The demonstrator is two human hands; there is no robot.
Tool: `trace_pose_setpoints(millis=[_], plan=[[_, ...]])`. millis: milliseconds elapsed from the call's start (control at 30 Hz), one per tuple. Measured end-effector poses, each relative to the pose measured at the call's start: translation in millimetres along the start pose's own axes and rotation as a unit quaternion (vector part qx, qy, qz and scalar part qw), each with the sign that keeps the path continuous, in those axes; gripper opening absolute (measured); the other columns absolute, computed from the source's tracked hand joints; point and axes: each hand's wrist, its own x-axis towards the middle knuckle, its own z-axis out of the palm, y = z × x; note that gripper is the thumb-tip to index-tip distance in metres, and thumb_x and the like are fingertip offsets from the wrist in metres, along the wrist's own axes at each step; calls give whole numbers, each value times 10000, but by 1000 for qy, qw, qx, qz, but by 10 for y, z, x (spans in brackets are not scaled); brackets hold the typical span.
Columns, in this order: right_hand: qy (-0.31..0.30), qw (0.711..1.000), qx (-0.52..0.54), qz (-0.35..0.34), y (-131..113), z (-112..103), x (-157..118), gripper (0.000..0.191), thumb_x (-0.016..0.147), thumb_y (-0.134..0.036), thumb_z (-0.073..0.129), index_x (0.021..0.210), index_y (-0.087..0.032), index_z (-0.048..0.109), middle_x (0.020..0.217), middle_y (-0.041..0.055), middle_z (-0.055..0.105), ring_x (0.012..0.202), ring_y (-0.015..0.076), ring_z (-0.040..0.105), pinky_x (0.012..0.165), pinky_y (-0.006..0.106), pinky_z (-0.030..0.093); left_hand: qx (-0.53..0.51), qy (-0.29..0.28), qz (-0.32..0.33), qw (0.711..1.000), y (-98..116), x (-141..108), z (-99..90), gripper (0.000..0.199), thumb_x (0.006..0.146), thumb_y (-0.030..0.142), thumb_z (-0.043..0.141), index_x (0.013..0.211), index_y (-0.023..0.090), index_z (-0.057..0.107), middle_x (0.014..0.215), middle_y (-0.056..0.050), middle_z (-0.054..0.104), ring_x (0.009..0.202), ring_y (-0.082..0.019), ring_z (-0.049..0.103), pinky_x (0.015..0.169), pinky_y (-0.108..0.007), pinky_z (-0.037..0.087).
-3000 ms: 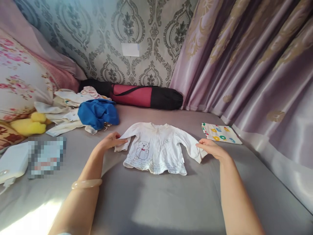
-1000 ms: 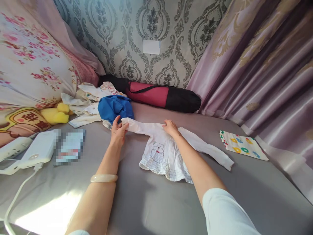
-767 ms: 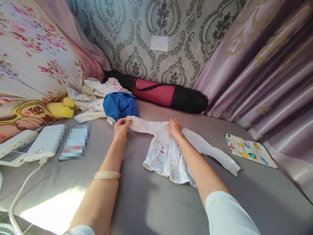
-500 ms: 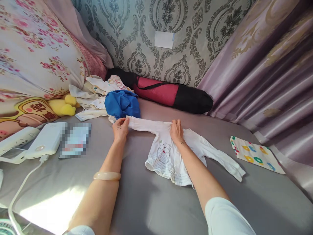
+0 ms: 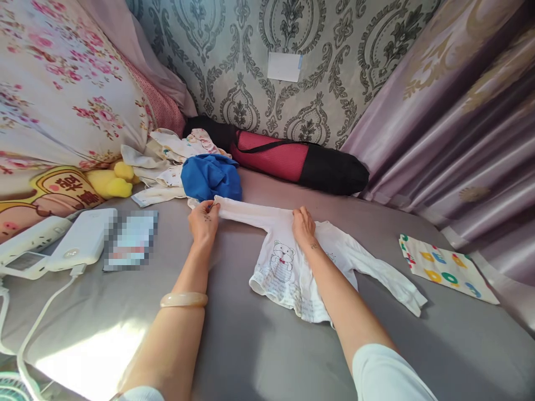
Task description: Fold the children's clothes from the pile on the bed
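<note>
A small white long-sleeved shirt with a bear drawing on its front lies spread on the grey sheet. Its left sleeve is stretched out straight, and my left hand pinches the cuff. At the collar, near the shoulder, my right hand is closed on the fabric. My right forearm passes over part of the shirt's front and hides it. The other sleeve slants down to the right, loose on the sheet.
Behind my left hand is a blue cloth beside crumpled clothes. A black and red bag lies along the wall. Left are a white power bank and cable; right, a folded patterned cloth.
The view has shifted slightly. Both hands keep their hold, and the shirt lies almost as before.
</note>
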Motion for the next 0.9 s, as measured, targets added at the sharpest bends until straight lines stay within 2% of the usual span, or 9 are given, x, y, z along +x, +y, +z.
trace_pose_setpoints(millis=[133, 233, 333, 433, 567, 667, 767, 900], plan=[[-2, 1000, 2, -4, -19, -6, -22, 498, 903, -28, 243, 1163, -189, 636, 1211, 146, 581, 1149, 285, 508, 947, 385, 414, 67, -5, -7, 998, 34, -38, -35, 381, 833, 462, 521, 1084, 233, 691, 884, -94, 687, 933, -328, 637, 802, -418, 470], [-18, 1000, -9, -5, -26, -41, 0, 513, 892, -14, 238, 1179, -161, 637, 1234, 165, 573, 1164, 291, 515, 950, 386, 418, 99, -21, -20, 995, 44, -33, -12, 356, 850, 427, 512, 1082, 215, 677, 970, -126, 692, 996, -352, 624, 806, -425, 467], [-61, 998, -35, 0, -64, -130, 76, 443, 886, -29, 322, 1143, -152, 660, 1248, 172, 571, 1151, 292, 546, 931, 377, 433, 135, -61, -31, 988, 39, 4, 25, 335, 849, 379, 518, 1071, 181, 672, 1053, -168, 688, 1042, -371, 615, 821, -436, 467], [-91, 994, -57, -1, -165, -226, 184, 335, 915, -112, 405, 1102, -150, 679, 1235, 174, 583, 1102, 286, 586, 908, 366, 443, 151, -82, -44, 984, 33, 35, 58, 377, 835, 401, 538, 1096, 160, 664, 1081, -192, 691, 1046, -376, 621, 829, -436, 475], [-69, 994, -31, -73, -358, -244, 303, 350, 975, -180, 357, 1154, -221, 656, 1216, 106, 613, 1087, 231, 598, 885, 316, 442, 139, -69, -55, 986, 22, 58, 82, 457, 843, 512, 501, 1088, 175, 690, 1078, -176, 709, 1042, -365, 633, 846, -429, 483], [-88, 988, -5, -131, -462, -169, 360, 315, 967, -207, 422, 1191, -268, 634, 1206, 59, 627, 1095, 207, 593, 871, 281, 436, 131, -84, -29, 987, 9, 84, 80, 441, 843, 488, 502, 1078, 175, 706, 1050, -156, 720, 1030, -350, 640, 842, -408, 491], [-96, 987, 0, -126, -490, -68, 386, 267, 961, -229, 457, 1137, -253, 656, 1163, 62, 628, 1059, 210, 607, 845, 281, 439, 100, -82, -5, 992, -6, 112, 76, 380, 828, 435, 536, 1033, 177, 724, 946, -121, 731, 960, -320, 657, 829, -384, 502], [-47, 996, 5, -82, -463, 57, 345, 279, 988, -281, 413, 1103, -222, 660, 1185, 95, 585, 993, 208, 621, 793, 288, 445, 7, -29, 23, 999, -23, 132, 101, 335, 817, 425, 563, 935, 165, 737, 818, -88, 705, 855, -279, 672, 801, -365, 529]])
